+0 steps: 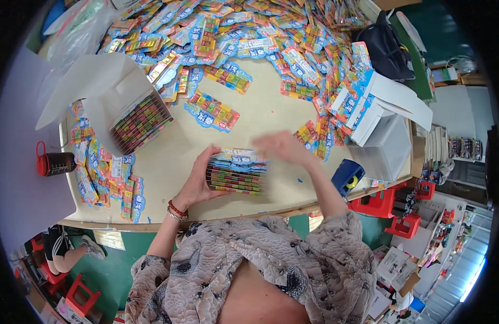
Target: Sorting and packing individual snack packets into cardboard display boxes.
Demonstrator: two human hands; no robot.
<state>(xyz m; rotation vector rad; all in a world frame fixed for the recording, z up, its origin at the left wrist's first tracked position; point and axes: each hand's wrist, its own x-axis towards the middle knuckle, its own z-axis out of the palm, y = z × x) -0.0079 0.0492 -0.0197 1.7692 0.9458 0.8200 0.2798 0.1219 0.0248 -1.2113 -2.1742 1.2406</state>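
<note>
My left hand (197, 178) is closed round the left side of a stack of blister packs (237, 171) at the table's near edge. The packs have blue printed cards and rows of coloured pieces, and their edges face me. My right hand (284, 147) hovers at the stack's upper right, blurred by motion. Its fingers look stretched out, and I see nothing in them. Beyond the stack, one loose blister pack (212, 110) lies flat, with another blister pack (228, 77) behind it.
A translucent box (102, 110) with packs inside stands at left, near a dark red-lidded cup (56, 163). A large heap of packs (255, 46) covers the far side. At right are a clear plastic bin (387, 148), a white-and-blue carton (363, 110) and a blue tape dispenser (346, 177).
</note>
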